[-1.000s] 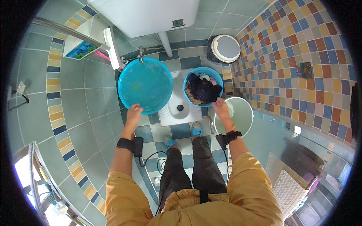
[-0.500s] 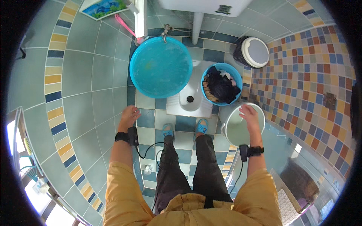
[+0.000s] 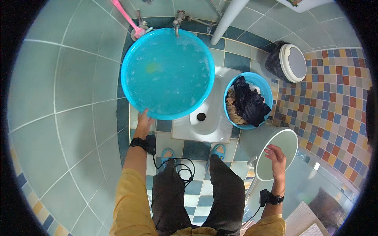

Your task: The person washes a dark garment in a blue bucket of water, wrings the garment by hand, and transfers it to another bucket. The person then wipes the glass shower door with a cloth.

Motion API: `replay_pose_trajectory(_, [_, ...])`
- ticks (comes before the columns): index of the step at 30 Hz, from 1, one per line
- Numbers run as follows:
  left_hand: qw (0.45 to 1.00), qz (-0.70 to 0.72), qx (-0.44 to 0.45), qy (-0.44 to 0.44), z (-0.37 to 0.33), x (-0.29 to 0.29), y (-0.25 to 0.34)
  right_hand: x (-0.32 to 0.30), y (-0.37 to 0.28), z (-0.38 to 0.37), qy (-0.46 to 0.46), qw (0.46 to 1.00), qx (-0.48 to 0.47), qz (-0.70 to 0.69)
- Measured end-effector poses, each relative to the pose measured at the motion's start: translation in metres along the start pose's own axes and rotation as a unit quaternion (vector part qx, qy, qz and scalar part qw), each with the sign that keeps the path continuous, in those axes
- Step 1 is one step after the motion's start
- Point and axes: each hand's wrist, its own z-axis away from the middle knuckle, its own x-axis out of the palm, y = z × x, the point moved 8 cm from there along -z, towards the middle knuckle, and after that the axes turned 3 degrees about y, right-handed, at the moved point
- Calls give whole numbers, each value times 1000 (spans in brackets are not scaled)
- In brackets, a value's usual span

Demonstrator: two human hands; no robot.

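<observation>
A large round blue basin (image 3: 169, 74) of bubbly water stands at the far left, below a metal tap (image 3: 179, 21). Its near-left rim meets the fingers of my left hand (image 3: 145, 120), which are loosely spread there; whether they press on the rim I cannot make out. Over the mouth of a tall pale bucket (image 3: 262, 143) on the right hovers my right hand (image 3: 277, 157), with loosely bent fingers apart and nothing in them. Just beyond that bucket, a smaller blue tub (image 3: 268, 92) holds dark and tan clothes (image 3: 250, 102).
Between basin and tub lies a white squat toilet (image 3: 226, 131) in the checkered tile floor. A lidded bin (image 3: 293, 63) stands at the back right, near a white pipe (image 3: 228, 21). A pink-handled brush (image 3: 128, 15) leans at the left wall. A black cable (image 3: 187, 169) dangles from my left wrist.
My view has moved lower and closer to the basin. My left hand has reached forward to the basin's rim. The right hand remains above the bucket, which now appears tilted.
</observation>
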Motion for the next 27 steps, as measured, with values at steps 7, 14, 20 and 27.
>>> replay_pose_trajectory(7, [997,-24,64,-36,-75,-24,-9,33,21,0,-7,999,-17,41])
replay_pose_trajectory(14, [991,-71,104,36,-67,-23,-21,40,15,20,-6,1000,-3,24])
replay_pose_trajectory(20, [994,-18,108,20,-49,-34,-25,42,-5,37,-11,999,-14,46])
replay_pose_trajectory(27, [992,-57,98,47,-18,-73,-24,44,-12,50,-13,996,-16,85])
